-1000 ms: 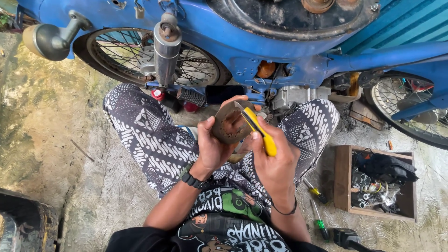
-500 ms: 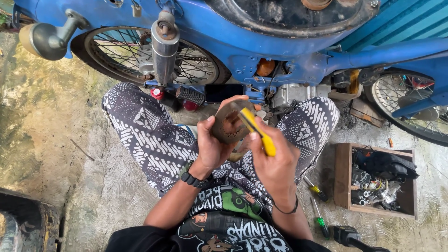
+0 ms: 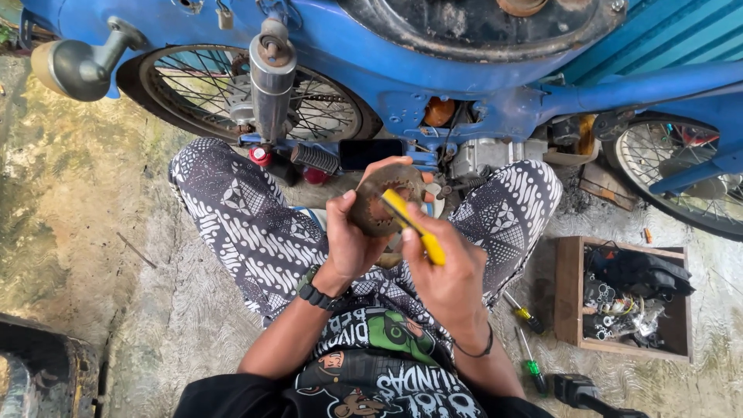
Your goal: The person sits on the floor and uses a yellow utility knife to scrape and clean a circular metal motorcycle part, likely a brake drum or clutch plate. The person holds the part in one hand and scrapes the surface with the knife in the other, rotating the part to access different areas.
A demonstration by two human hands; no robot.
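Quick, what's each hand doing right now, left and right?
Left hand: closed around a rusty round metal part.
Right hand: closed on a yellow utility knife, tip against that part.

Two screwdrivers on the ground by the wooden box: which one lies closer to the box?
The yellow-handled screwdriver, just left of the wooden box. The green-handled screwdriver lies lower in the view, nearer the person's right arm.
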